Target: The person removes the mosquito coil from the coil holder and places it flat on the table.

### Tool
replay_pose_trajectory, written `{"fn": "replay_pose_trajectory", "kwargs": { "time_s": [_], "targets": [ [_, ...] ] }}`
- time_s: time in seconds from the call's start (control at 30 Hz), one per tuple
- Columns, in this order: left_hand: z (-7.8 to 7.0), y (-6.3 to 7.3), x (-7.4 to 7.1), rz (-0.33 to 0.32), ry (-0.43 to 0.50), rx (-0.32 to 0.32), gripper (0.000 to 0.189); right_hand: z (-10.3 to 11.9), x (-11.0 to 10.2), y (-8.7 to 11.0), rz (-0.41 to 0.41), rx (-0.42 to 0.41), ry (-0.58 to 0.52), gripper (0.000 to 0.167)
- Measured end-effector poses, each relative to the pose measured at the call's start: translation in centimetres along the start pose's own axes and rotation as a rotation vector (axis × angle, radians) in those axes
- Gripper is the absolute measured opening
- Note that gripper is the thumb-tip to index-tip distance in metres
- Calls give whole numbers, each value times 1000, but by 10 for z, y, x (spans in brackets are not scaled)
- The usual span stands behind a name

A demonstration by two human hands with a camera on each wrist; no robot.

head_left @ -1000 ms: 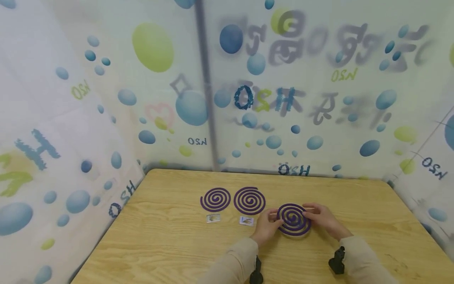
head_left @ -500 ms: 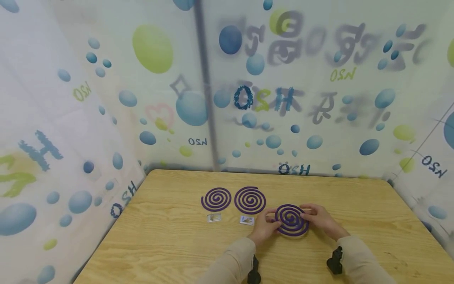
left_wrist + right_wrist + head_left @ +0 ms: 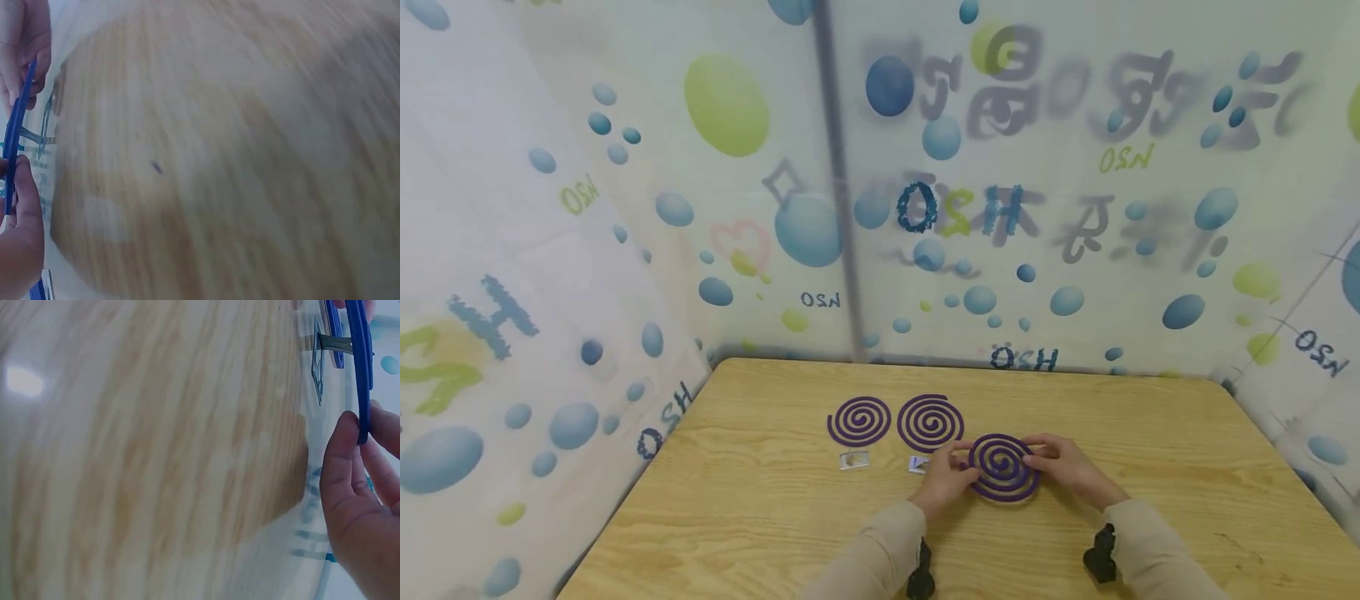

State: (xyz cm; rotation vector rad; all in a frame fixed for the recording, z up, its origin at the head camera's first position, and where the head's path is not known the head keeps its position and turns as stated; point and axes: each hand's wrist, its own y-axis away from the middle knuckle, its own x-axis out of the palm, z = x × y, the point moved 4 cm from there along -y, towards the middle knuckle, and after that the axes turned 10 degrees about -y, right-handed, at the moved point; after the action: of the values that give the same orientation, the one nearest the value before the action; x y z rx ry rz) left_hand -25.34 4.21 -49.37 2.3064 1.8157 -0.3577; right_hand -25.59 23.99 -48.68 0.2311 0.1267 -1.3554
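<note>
A purple mosquito coil is held between the two hands, raised over the table. My left hand pinches its left edge between thumb and fingers. On the opposite edge my right hand pinches the coil the same way. Both wrist views show the coil almost edge-on, looking blue. A thin metal stand joins the coil's middle, its flat frame spreading on the table side. Two more coils, a left one and a right one, lie flat to the far left of the hands.
Below the left lying coil is a small flat packet. Another packet sits under the right coil, partly hidden by the left hand. The wooden table reaches back to a patterned curtain. A dark camera is strapped at each wrist.
Both hands have shifted left together with the held coil. The left hand now overlaps the nearer packet in the head view. The two lying coils stay in place.
</note>
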Motion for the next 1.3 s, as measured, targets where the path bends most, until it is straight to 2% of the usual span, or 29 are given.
{"fn": "replay_pose_trajectory", "kwargs": {
  "time_s": [0.23, 0.63, 0.73, 0.97, 1.07, 1.13, 1.3],
  "targets": [
    [7, 0, -5, -5, 3, -5, 42, 3, 7, -2, 33, -13, -27, 41],
    [5, 2, -6, -29, 1, 25, 38, 0, 10, -6, -42, 44, -3, 38],
    [5, 3, -5, -49, 7, 10, 36, 0, 9, -6, -59, 48, -12, 39],
    [1, 3, -2, -145, -23, 17, 34, -4, 8, -7, 11, -28, -86, 41],
    [-2, 5, -2, -174, -18, 24, 35, -2, 9, -6, -4, -2, -88, 40],
    [-3, 6, -2, -180, -21, 24, 35, 1, 11, -4, -40, 42, -69, 40],
    [-3, 6, -2, -197, -69, 27, 34, 4, 11, -3, -66, 66, -57, 39]
  ]
}}
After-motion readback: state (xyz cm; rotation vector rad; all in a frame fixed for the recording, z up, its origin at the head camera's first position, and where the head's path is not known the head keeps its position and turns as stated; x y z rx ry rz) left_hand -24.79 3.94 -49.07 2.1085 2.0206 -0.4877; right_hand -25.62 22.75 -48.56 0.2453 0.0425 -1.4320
